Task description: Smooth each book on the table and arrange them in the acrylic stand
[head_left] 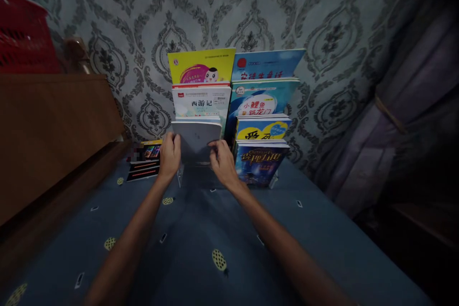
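Note:
A plain dark grey book point(195, 142) stands upright at the front of the left column of books. My left hand point(170, 155) is closed on its left edge, thumb toward the front cover. On the opposite side, my right hand point(223, 160) grips the right edge, with fingers against the cover. Right behind it rise a white book with Chinese characters point(201, 102) and a taller yellow book point(204, 64). Beside my right hand, a dark blue book point(261, 162) fronts the right column. Part of a clear stand point(180, 175) shows below my left hand.
Behind the dark blue book stand a yellow-and-blue book point(263, 128), a teal book point(265, 97) and a blue book point(268, 63). Dark booklets point(144, 170) lie at left on the patterned blue cloth point(190, 253). A wooden cabinet point(53, 138) carries a red basket point(27, 33); a curtain point(398, 91) hangs right.

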`<control>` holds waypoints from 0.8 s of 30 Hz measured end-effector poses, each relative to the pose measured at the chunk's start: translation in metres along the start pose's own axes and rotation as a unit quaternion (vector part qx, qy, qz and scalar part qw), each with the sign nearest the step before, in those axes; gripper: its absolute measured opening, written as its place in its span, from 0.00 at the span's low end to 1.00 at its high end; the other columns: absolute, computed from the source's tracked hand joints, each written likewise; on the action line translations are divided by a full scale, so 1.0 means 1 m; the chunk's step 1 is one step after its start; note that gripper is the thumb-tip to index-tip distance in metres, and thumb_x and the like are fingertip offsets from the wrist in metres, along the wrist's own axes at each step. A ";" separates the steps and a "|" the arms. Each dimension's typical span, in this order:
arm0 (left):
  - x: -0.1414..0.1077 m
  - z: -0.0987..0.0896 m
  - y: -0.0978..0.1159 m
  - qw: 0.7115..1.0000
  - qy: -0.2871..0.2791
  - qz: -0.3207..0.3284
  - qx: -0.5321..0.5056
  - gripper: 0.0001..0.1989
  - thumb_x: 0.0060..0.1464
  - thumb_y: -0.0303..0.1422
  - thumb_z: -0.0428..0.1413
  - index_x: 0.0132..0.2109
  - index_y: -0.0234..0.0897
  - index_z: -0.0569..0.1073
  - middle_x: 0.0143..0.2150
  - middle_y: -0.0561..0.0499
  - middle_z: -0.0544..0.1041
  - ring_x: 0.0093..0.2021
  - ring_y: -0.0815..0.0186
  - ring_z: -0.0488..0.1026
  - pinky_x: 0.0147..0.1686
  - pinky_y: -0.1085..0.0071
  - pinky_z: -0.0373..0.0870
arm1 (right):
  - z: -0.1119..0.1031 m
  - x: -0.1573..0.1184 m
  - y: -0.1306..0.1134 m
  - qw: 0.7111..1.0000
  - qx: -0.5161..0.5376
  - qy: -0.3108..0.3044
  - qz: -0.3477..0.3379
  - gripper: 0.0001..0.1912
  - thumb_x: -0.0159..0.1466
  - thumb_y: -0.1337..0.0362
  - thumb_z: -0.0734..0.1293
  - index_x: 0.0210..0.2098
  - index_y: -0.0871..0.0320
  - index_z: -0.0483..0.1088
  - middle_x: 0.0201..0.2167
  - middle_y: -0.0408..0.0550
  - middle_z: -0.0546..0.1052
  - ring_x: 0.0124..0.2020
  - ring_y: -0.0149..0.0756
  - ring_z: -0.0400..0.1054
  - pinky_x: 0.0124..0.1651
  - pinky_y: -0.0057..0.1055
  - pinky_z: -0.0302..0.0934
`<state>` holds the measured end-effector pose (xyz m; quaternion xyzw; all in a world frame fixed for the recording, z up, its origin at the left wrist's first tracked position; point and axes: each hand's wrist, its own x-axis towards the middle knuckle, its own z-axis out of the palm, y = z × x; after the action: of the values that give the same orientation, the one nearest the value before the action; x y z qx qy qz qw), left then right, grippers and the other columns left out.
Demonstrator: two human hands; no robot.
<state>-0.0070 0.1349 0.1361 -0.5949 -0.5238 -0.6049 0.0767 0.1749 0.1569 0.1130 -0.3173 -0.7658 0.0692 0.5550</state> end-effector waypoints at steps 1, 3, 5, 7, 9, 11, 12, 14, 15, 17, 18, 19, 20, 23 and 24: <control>-0.001 0.001 -0.002 1.000 0.009 0.010 0.026 0.12 0.68 0.39 0.45 0.39 0.38 0.65 0.35 0.50 0.68 0.39 0.62 0.70 0.44 0.64 0.71 | 0.002 -0.002 -0.001 1.000 -0.020 0.005 0.011 0.11 0.65 0.69 0.56 0.44 0.56 0.66 0.43 0.54 0.70 0.48 0.45 0.67 0.53 0.42 0.63; -0.003 0.004 -0.005 0.998 0.021 0.019 0.058 0.08 0.67 0.36 0.46 0.46 0.37 0.65 0.42 0.45 0.71 0.46 0.58 0.71 0.50 0.59 0.69 | 0.006 -0.008 -0.003 0.998 -0.054 0.030 0.033 0.12 0.64 0.69 0.57 0.46 0.56 0.66 0.48 0.57 0.69 0.53 0.48 0.65 0.56 0.46 0.62; -0.004 0.007 -0.008 0.997 0.020 0.023 0.073 0.10 0.67 0.34 0.45 0.50 0.35 0.65 0.46 0.41 0.71 0.51 0.55 0.71 0.53 0.56 0.68 | 0.010 -0.012 -0.004 0.995 -0.069 0.050 0.047 0.12 0.64 0.68 0.58 0.46 0.57 0.67 0.52 0.60 0.68 0.57 0.50 0.63 0.58 0.48 0.62; -0.005 0.010 -0.010 0.996 0.010 0.030 0.089 0.11 0.67 0.34 0.43 0.51 0.35 0.65 0.47 0.40 0.71 0.52 0.54 0.70 0.54 0.54 0.68 | 0.011 -0.014 -0.004 0.995 -0.071 0.056 0.050 0.12 0.64 0.68 0.57 0.46 0.57 0.67 0.53 0.60 0.69 0.58 0.50 0.63 0.59 0.49 0.61; -0.006 0.012 -0.011 0.994 0.001 0.031 0.107 0.11 0.68 0.34 0.42 0.50 0.36 0.65 0.47 0.40 0.71 0.52 0.54 0.70 0.54 0.53 0.68 | 0.012 -0.015 -0.003 0.995 -0.070 0.052 0.050 0.13 0.64 0.69 0.57 0.45 0.57 0.68 0.52 0.60 0.71 0.57 0.50 0.64 0.59 0.49 0.61; -0.007 0.013 -0.012 0.992 -0.005 0.028 0.121 0.12 0.68 0.34 0.41 0.49 0.36 0.66 0.46 0.40 0.71 0.52 0.54 0.70 0.54 0.54 0.68 | 0.013 -0.014 -0.001 0.996 -0.061 0.047 0.054 0.13 0.64 0.69 0.57 0.45 0.57 0.68 0.48 0.58 0.74 0.54 0.49 0.67 0.57 0.49 0.63; -0.008 0.013 -0.012 0.992 -0.007 0.028 0.127 0.13 0.68 0.34 0.40 0.50 0.36 0.66 0.46 0.40 0.71 0.52 0.54 0.70 0.54 0.54 0.68 | 0.014 -0.014 0.000 0.996 -0.053 0.045 0.058 0.13 0.64 0.68 0.57 0.45 0.57 0.68 0.47 0.58 0.75 0.51 0.49 0.69 0.56 0.48 0.64; -0.008 0.013 -0.013 0.990 -0.014 0.030 0.136 0.14 0.69 0.34 0.39 0.50 0.35 0.66 0.46 0.40 0.71 0.53 0.53 0.70 0.53 0.54 0.68 | 0.017 -0.015 0.002 0.996 -0.035 0.045 0.068 0.14 0.63 0.68 0.57 0.46 0.58 0.68 0.45 0.58 0.76 0.48 0.48 0.71 0.53 0.47 0.66; -0.008 0.014 -0.014 0.989 -0.016 0.029 0.142 0.14 0.69 0.34 0.38 0.50 0.35 0.66 0.46 0.40 0.71 0.52 0.53 0.70 0.53 0.54 0.68 | 0.018 -0.015 0.003 0.996 -0.027 0.047 0.073 0.14 0.63 0.68 0.57 0.46 0.59 0.68 0.45 0.58 0.77 0.47 0.48 0.72 0.52 0.46 0.67; -0.008 0.015 -0.015 0.988 -0.016 0.024 0.152 0.14 0.69 0.33 0.38 0.49 0.36 0.67 0.45 0.41 0.71 0.51 0.53 0.70 0.52 0.55 0.69 | 0.022 -0.016 0.005 0.995 -0.018 0.054 0.077 0.15 0.63 0.68 0.56 0.47 0.60 0.68 0.45 0.59 0.77 0.48 0.48 0.73 0.53 0.46 0.67; -0.008 0.015 -0.016 0.987 -0.014 0.023 0.156 0.14 0.68 0.33 0.38 0.48 0.36 0.67 0.44 0.42 0.70 0.51 0.53 0.70 0.52 0.55 0.68 | 0.023 -0.017 0.006 0.995 -0.018 0.059 0.078 0.15 0.63 0.68 0.56 0.47 0.60 0.69 0.46 0.60 0.77 0.49 0.48 0.73 0.53 0.46 0.67; -0.008 0.016 -0.017 0.987 -0.013 0.024 0.157 0.13 0.68 0.33 0.39 0.48 0.37 0.67 0.44 0.42 0.70 0.50 0.54 0.70 0.53 0.55 0.68 | 0.024 -0.017 0.006 0.995 -0.019 0.063 0.078 0.16 0.64 0.68 0.56 0.47 0.60 0.69 0.46 0.60 0.78 0.50 0.48 0.72 0.54 0.47 0.66; -0.009 0.016 -0.018 0.987 -0.011 0.026 0.157 0.13 0.68 0.33 0.39 0.48 0.37 0.67 0.44 0.42 0.70 0.50 0.54 0.71 0.53 0.55 0.68 | 0.025 -0.017 0.007 0.995 -0.020 0.066 0.078 0.16 0.64 0.68 0.56 0.47 0.60 0.69 0.47 0.61 0.78 0.51 0.48 0.72 0.55 0.47 0.66; -0.010 0.016 -0.020 0.987 -0.013 0.034 0.158 0.14 0.69 0.33 0.39 0.49 0.37 0.67 0.44 0.42 0.70 0.50 0.54 0.70 0.53 0.55 0.68 | 0.025 -0.018 0.008 0.995 -0.020 0.064 0.080 0.16 0.64 0.68 0.56 0.46 0.61 0.70 0.47 0.61 0.78 0.52 0.49 0.72 0.55 0.46 0.66; -0.011 0.016 -0.020 0.986 -0.016 0.034 0.161 0.14 0.69 0.33 0.39 0.49 0.37 0.67 0.44 0.41 0.70 0.50 0.53 0.70 0.52 0.55 0.68 | 0.024 -0.018 0.008 0.995 -0.018 0.062 0.082 0.16 0.64 0.68 0.56 0.46 0.61 0.70 0.46 0.61 0.78 0.51 0.48 0.72 0.55 0.46 0.66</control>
<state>-0.0083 0.1499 0.1125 -0.6018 -0.5947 -0.5003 0.1841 0.1594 0.1591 0.0862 -0.3925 -0.7026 0.0806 0.5880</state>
